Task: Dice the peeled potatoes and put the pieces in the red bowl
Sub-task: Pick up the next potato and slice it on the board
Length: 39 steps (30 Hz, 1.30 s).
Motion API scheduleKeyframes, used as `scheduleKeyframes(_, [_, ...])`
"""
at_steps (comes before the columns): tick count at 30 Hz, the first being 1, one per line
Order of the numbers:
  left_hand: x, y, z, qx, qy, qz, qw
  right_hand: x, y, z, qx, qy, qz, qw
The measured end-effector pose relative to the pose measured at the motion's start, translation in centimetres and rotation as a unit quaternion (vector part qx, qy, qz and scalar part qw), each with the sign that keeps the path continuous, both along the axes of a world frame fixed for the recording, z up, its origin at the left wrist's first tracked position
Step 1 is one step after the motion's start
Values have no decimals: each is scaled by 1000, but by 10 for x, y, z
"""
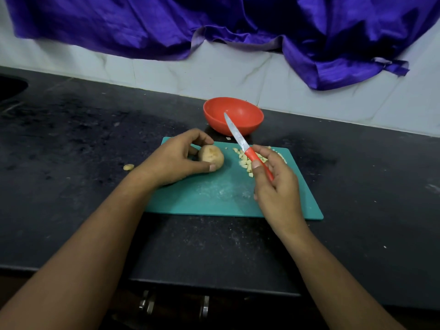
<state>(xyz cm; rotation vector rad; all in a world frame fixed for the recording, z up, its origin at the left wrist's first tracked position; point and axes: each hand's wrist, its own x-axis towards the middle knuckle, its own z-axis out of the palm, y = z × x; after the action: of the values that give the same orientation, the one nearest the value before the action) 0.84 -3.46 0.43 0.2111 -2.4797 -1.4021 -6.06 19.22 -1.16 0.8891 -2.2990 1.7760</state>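
A peeled potato (211, 156) lies on the teal cutting board (214, 198), towards its far left. My left hand (176, 158) curls round it, thumb and fingertips pinching its sides. My right hand (276, 184) holds a red-handled knife (245, 146) above the board, its blade pointing up and away over the red bowl (247, 120). A heap of diced potato pieces (247, 163) sits on the board's far right, partly hidden by my right hand. The red bowl stands just beyond the board, and no pieces show in it.
The board lies on a dark stone counter (83, 151). A small potato scrap (128, 166) rests on the counter left of the board. A white tiled wall (309, 96) with purple cloth (214, 22) hanging over it rises behind the bowl. A sink edge (12, 86) shows at the far left.
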Motion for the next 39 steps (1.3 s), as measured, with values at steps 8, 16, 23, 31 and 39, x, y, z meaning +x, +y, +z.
scheduleKeyframes(8, [3,-5,2,-30,-12,-26,999,6,6,20,-194,-262,44,944])
scheduleKeyframes(16, [-6,-1,-5,-197,12,73,978,3,-3,15,-111,-205,23,972])
scheduleKeyframes(23, [-9,-2,-7,-152,31,176,972,4,-3,12,-86,-196,44,976])
scheduleKeyframes(31, [-11,-3,-6,-213,55,203,954,1,-4,11,-26,-174,47,983])
scheduleKeyframes(39, [-5,1,-1,-190,44,143,970,0,-2,16,18,-162,57,985])
